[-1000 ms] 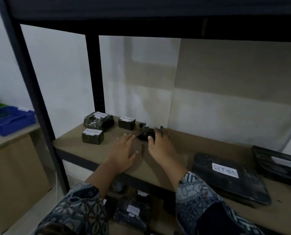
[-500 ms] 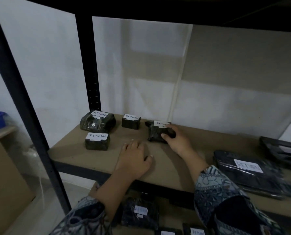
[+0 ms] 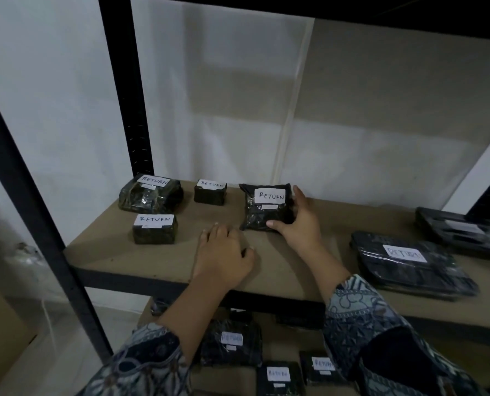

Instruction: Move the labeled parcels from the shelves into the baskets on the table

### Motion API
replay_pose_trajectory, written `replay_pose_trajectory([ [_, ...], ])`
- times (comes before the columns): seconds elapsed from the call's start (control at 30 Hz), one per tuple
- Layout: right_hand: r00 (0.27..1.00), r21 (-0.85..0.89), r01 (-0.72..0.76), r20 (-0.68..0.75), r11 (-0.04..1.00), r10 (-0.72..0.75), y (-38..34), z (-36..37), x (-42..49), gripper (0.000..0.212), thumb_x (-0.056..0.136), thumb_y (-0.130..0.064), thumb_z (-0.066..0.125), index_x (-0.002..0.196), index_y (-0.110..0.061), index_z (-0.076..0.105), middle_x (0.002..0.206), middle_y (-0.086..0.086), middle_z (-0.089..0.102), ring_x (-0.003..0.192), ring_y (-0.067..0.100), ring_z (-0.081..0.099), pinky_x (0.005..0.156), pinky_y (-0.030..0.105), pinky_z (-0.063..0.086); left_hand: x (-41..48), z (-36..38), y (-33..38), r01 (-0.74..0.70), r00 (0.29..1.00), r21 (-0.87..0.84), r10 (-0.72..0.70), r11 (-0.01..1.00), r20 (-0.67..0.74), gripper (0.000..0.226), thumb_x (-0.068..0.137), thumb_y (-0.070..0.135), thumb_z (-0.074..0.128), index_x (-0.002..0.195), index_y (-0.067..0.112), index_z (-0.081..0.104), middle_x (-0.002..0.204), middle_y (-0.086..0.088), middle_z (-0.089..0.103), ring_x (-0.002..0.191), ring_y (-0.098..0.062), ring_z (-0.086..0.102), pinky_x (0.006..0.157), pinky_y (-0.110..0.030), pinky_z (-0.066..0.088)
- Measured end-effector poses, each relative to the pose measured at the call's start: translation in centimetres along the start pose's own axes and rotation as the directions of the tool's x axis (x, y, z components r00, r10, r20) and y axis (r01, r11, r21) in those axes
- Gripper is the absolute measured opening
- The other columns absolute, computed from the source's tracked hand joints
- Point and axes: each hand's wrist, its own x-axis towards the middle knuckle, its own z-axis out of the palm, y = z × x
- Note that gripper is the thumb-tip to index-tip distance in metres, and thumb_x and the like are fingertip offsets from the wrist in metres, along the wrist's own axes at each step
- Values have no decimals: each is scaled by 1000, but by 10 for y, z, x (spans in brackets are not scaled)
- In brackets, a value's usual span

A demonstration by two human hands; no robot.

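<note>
Shelf board [image 3: 124, 252], fingers [image 3: 298, 194] of right hand [image 3: 302, 225] around parcel [image 3: 262, 214]

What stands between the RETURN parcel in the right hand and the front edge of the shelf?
Only the left hand, resting flat on the shelf board just in front and left of the RETURN parcel that the right hand grips. Nothing else lies on the board there. The baskets are out of view.
</note>
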Motion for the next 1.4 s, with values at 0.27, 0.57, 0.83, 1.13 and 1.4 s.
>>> replay_pose_trajectory([
  [0.27, 999, 43, -34, -27, 999, 35, -13, -6, -11, 63, 61, -12, 87, 117, -16, 59, 112, 5, 67, 103, 22, 63, 92, 33, 50, -3, -2, 1, 15, 1000, -35, -15, 999, 0, 57, 91, 43, 40, 138, 11, 37, 142, -13, 38, 137, -28, 25, 114, -42, 13],
  [0.57, 989, 122, -64, -124, 991, 79, -7, -31, -53, 86, 51, -28, 88, 130, -26, 54, 117, 4, 53, 104, 23, 61, 98, 44, 49, -20, -12, 9, -31, 997, -59, 27, 998, -79, 52, 90, 39, 39, 135, 12, 43, 137, -9, 44, 126, -28, 38, 105, -37, 26],
  [0.83, 989, 189, -19, -140, 982, 46, -8, -109, -110, 94, 64, -14, 86, 144, -21, 37, 120, 1, 42, 115, 21, 54, 104, 40, 44, -71, 5, 55, -47, 990, -40, 41, 998, -132, 56, 85, 41, 23, 117, 7, 55, 119, -15, 56, 114, -34, 48, 96, -51, 38],
  [1.13, 973, 223, -78, -195, 972, 123, 48, -215, -187, 92, 64, -17, 86, 143, -21, 38, 132, 6, 45, 118, 24, 52, 102, 45, 46, -142, 24, 144, -13, 999, 33, 14, 999, -32, 59, 94, 38, 35, 146, 13, 24, 153, -13, 19, 142, -30, 12, 114, -47, 15],
  [1.4, 925, 182, -191, -296, 965, 239, 127, -317, -252, 90, 65, -15, 86, 142, -17, 40, 122, 3, 45, 109, 21, 57, 98, 43, 49, -186, 53, 265, -201, 979, -58, 202, 978, 7, 57, 94, 36, 41, 146, 17, 28, 154, -10, 23, 142, -27, 15, 115, -47, 18],
])
